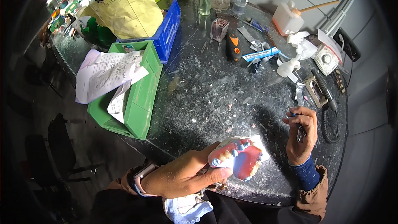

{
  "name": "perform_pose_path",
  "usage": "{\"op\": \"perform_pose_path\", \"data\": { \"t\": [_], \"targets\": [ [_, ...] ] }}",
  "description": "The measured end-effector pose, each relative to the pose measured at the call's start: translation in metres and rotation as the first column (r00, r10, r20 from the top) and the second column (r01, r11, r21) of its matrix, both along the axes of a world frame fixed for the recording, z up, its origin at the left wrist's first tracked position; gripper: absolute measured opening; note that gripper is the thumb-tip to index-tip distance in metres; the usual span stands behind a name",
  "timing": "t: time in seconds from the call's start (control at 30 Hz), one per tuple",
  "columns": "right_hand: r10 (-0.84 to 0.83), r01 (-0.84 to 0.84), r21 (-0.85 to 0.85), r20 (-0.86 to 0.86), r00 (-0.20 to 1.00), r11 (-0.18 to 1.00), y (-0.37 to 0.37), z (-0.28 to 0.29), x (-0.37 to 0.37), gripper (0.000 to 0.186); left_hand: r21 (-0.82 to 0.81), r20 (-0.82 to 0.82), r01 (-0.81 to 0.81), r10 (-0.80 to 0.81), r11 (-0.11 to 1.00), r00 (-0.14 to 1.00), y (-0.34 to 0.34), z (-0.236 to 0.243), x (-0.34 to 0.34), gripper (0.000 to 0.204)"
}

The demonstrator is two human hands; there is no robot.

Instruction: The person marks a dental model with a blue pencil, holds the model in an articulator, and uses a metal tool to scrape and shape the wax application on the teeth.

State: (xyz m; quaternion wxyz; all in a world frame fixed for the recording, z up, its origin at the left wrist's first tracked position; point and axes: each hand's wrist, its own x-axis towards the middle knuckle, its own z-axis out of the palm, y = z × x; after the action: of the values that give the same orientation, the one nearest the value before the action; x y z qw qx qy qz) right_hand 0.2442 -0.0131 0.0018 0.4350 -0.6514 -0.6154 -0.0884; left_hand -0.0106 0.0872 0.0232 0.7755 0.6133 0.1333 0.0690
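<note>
My left hand grips a dental model over the bench's near edge. On the model sits a pink denture base with pale teeth, some blue-coated; the palate shows blue, and bright light falls on it. To its right, my right hand is closed around a slim hand tool, dark with a bluish, metallic part; the fingers hide much of it. The hands are apart, and the tool does not touch the model. Below my left hand, a second dental model, whitish and blue, rests at my lap.
Left stand a green bin with papers and a blue bin with a yellow bag. Scraps litter the dark bench. An orange-black tool, a blue-white packet, a bottle and a corded handpiece lie beyond.
</note>
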Motion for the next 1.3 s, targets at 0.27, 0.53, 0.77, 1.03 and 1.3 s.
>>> {"op": "perform_pose_path", "data": {
  "t": [0.27,0.53,0.77,1.03,1.3],
  "targets": [
    [0.002,-0.002,-0.003,0.004,1.0,1.0,0.0,0.0,0.0,0.027,0.226,-0.096,0.053,-0.032,0.973,0.995,0.006,0.006,-0.002,0.044],
    [-0.004,0.004,0.013,0.004,1.0,1.0,-0.001,0.003,0.0,0.025,0.447,-0.11,0.037,0.015,0.894,0.994,0.01,0.015,-0.002,0.05],
    [0.388,-0.323,0.308,-0.18,0.904,0.895,-0.025,0.026,-0.025,0.027,0.551,-0.217,0.115,0.009,0.827,0.976,0.006,0.025,0.003,0.063],
    [0.548,-0.637,-0.039,-0.47,0.691,0.77,-0.058,0.064,-0.047,0.045,0.666,-0.102,0.045,0.032,0.745,0.994,-0.003,0.024,0.013,0.064],
    [0.442,-0.569,-0.097,-0.529,0.724,0.816,-0.055,0.08,-0.06,0.045,0.699,-0.06,0.012,0.042,0.715,0.997,-0.006,0.027,0.014,0.066]
  ]
}}
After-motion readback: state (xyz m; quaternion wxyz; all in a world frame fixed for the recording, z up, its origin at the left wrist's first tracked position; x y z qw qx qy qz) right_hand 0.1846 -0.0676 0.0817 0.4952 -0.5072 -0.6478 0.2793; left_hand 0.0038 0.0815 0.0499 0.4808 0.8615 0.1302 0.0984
